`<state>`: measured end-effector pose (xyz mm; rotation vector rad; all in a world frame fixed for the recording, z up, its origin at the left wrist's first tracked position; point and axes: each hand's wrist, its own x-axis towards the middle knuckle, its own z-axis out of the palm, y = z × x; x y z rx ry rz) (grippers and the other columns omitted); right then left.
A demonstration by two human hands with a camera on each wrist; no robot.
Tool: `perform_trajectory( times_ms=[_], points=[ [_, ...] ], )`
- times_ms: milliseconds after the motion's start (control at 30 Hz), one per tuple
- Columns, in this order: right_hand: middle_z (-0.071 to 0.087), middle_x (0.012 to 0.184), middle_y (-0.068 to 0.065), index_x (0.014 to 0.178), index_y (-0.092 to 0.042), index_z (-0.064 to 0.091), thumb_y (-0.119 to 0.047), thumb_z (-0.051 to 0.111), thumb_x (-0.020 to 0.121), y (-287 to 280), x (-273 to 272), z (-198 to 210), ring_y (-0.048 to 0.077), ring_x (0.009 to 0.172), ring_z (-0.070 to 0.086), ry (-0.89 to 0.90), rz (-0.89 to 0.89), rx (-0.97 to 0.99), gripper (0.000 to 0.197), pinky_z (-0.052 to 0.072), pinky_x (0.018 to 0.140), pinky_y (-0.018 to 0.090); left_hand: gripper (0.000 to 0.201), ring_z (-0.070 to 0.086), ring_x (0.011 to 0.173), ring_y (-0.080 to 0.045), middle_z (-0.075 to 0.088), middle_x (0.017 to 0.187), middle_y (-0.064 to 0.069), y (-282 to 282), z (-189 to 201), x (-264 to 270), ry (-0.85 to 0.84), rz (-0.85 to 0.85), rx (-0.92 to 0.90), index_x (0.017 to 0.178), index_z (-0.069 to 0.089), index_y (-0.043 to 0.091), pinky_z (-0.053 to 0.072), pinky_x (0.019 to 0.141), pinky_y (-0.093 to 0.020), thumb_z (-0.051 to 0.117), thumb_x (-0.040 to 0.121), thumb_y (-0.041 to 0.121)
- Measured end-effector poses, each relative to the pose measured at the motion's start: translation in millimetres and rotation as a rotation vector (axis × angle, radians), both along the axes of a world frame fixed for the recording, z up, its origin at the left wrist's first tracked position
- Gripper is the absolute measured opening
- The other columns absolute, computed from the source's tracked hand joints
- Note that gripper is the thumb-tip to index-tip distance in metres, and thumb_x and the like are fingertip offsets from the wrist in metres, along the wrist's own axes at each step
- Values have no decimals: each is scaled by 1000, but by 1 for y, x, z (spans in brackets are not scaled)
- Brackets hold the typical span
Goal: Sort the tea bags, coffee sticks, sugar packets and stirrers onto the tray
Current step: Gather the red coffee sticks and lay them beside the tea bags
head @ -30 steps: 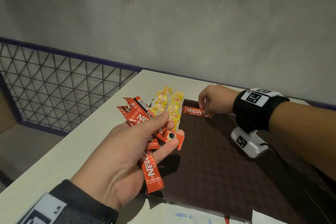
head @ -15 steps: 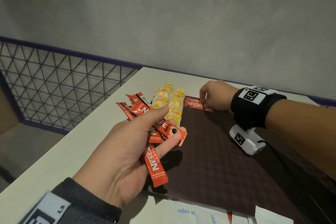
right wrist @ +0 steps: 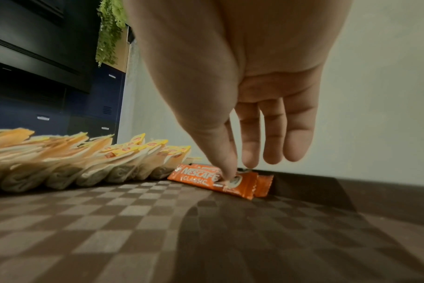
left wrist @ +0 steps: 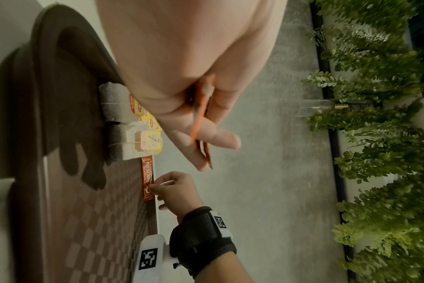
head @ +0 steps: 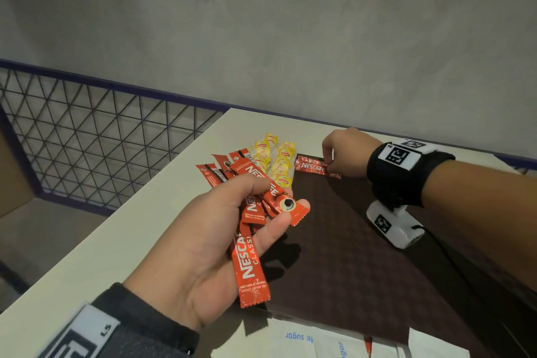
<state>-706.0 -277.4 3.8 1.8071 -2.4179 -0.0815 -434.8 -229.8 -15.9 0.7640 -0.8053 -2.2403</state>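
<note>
My left hand (head: pixel 279 200) is raised over the near left side of the brown checkered tray (head: pixel 363 264) and grips a fan of several red Nescafe coffee sticks (head: pixel 251 264). Seen edge-on in the left wrist view, these sticks (left wrist: pixel 201 111) sit between thumb and fingers. My right hand (head: pixel 334 160) is at the tray's far edge, its thumb and fingers pinching one coffee stick (head: pixel 312 167) that lies flat there. In the right wrist view the thumb presses on that stick (right wrist: pixel 199 177), with a second stick just behind it. Rows of yellow-tagged tea bags (head: pixel 279 163) lie left of it.
White sugar packets (head: pixel 299 337) lie on the table in front of the tray's near edge. A wire mesh fence (head: pixel 101 139) runs beyond the table's left edge. A grey wall stands close behind the table. The tray's middle and right (right wrist: pixel 157 229) carry nothing.
My right hand has slid its coffee stick further toward the tray's far edge, beside the tea bags. The left hand still holds its bundle.
</note>
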Motion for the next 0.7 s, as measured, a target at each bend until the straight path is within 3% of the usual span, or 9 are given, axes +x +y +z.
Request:
perform_trajectory(
  times_ms=[133, 200, 233, 300, 367, 400, 467, 567, 700],
  points=[
    [66, 101, 2, 99, -21, 68, -16, 67, 88, 20, 9, 20, 22, 88, 60, 114, 47, -2, 12, 43, 66, 30, 55, 79, 73, -32, 81, 91, -13, -4, -4, 1, -68, 72, -72, 118, 69, 7, 51, 35, -22, 78, 66, 23],
    [68, 96, 1, 96, -21, 69, -22, 66, 89, 39, 25, 38, 20, 86, 60, 87, 116, -62, 8, 43, 66, 29, 53, 79, 83, -31, 81, 94, -12, -1, -4, 2, -79, 141, -60, 119, 70, 8, 45, 33, -18, 80, 70, 26],
    [70, 92, -1, 92, -21, 71, -25, 68, 89, 49, 35, 48, 18, 83, 62, -10, 136, -104, 6, 45, 64, 28, 44, 78, 89, -31, 81, 95, -13, 4, -3, 4, -67, 163, -69, 116, 71, 9, 39, 30, -16, 80, 76, 26],
    [73, 81, -1, 89, -17, 75, -29, 73, 89, 71, 59, 63, 14, 74, 66, -408, 153, -136, 12, 53, 65, 30, 34, 76, 96, -29, 80, 100, -13, 13, -1, 9, -56, 188, -46, 114, 72, 11, 30, 27, -15, 80, 84, 24],
    [74, 79, 4, 93, -7, 75, -30, 79, 86, 91, 84, 73, 16, 71, 66, -836, 179, -52, 24, 57, 69, 38, 31, 73, 86, -23, 80, 101, -12, 18, 3, 11, -44, 196, -35, 112, 74, 13, 30, 28, -14, 81, 84, 24],
    [73, 81, 8, 96, -2, 74, -31, 81, 83, 98, 94, 74, 17, 72, 66, -942, 199, 0, 33, 57, 71, 39, 30, 71, 80, -21, 80, 100, -12, 20, 5, 12, -37, 200, -31, 109, 74, 13, 30, 28, -14, 82, 82, 24],
    [73, 83, 13, 99, 2, 71, -33, 82, 77, 108, 111, 70, 19, 73, 68, -978, 241, 68, 42, 60, 72, 39, 30, 67, 72, -18, 79, 95, -12, 21, 7, 12, -37, 217, -32, 106, 75, 13, 30, 28, -14, 83, 80, 24],
    [73, 79, 13, 101, 5, 67, -18, 80, 84, 112, 123, 58, 20, 69, 72, -1002, 253, 36, 32, 63, 70, 38, 28, 67, 64, -14, 79, 93, -10, 24, 8, 11, -17, 229, -40, 104, 75, 12, 30, 28, -14, 83, 80, 24],
    [71, 73, 14, 101, 12, 67, -3, 74, 87, 110, 120, 55, 17, 64, 70, -1147, 213, -7, 22, 63, 66, 28, 31, 70, 77, -20, 80, 96, -14, 23, 11, 10, -10, 265, -33, 99, 76, 10, 36, 30, -13, 85, 74, 24]
  ],
)
